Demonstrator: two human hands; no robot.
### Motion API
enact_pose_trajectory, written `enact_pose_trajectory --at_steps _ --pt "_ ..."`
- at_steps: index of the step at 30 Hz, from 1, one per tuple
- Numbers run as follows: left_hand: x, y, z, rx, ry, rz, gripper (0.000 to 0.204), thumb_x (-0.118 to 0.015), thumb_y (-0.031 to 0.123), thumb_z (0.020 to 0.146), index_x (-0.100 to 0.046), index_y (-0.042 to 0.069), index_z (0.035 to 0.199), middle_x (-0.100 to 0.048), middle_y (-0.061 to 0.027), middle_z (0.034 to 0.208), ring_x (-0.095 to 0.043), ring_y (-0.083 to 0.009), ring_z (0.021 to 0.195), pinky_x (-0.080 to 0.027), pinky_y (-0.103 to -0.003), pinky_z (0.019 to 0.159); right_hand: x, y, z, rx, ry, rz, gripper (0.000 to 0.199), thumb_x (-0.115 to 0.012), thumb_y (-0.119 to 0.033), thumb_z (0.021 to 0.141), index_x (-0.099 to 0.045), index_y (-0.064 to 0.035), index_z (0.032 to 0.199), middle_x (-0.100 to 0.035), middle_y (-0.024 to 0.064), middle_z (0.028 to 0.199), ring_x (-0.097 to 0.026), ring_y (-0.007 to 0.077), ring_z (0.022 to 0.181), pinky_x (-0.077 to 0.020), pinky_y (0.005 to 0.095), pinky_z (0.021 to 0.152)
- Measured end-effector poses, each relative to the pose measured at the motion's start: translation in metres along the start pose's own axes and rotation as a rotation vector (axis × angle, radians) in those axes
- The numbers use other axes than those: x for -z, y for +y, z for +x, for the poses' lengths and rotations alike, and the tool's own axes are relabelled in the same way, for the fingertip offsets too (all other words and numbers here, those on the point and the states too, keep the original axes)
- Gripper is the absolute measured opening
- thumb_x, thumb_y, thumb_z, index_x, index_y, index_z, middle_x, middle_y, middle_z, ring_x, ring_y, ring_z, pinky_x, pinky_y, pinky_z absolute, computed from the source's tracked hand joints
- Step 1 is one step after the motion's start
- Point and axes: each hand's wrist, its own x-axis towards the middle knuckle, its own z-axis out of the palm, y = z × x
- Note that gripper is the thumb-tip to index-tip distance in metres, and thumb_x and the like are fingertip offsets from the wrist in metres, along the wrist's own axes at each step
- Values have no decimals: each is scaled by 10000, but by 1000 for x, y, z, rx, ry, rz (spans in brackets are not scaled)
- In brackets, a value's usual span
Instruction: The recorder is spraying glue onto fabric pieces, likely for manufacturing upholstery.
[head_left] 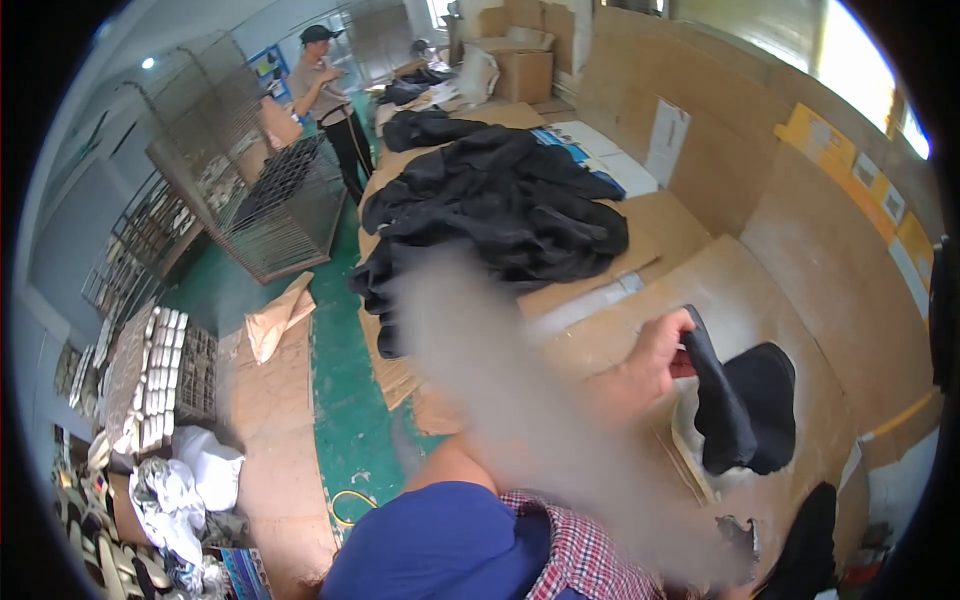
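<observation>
Black fabric is hanging from the right hand [655, 358], which is pinching the top edge of a dark cloth piece [722, 400] above the cardboard-covered table [780, 290]; a second black piece [765, 385] is lying just behind it. In the head view a grey smear is hiding the left hand, so I cannot tell its state. With only a fingertip pinch, the cloth is likely slipping or folding unevenly. A big heap of black garments [500, 205] is crowding the table's far end and could be dragged along.
</observation>
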Motion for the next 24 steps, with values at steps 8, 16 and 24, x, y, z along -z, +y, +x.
enact_pose_trajectory --at_steps 8,16,24 --pt "99 162 2 -131 114 20 87 -581 181 739 -582 96 759 -608 -40 736 -599 -188 647 -522 -355 631 -58 30 60 -202 -12 17 457 -610 -167 830 -491 -89 1265 -570 51 1051 -543 152 762 -450 255 666" --pt "180 372 51 -460 273 -123 103 -575 151 738 -553 108 646 -569 -38 583 -584 -177 539 -491 -322 476 -176 -75 143 -186 119 39 440 -668 15 697 -537 1 1116 -605 49 786 -582 142 658 -498 274 602" --pt "256 427 132 -832 325 -400 207 -557 175 806 -508 23 938 -489 -116 961 -499 -272 877 -478 -405 795 -223 -86 156 -240 134 6 500 -656 18 709 -519 -7 1190 -588 15 857 -552 99 752 -485 253 667"
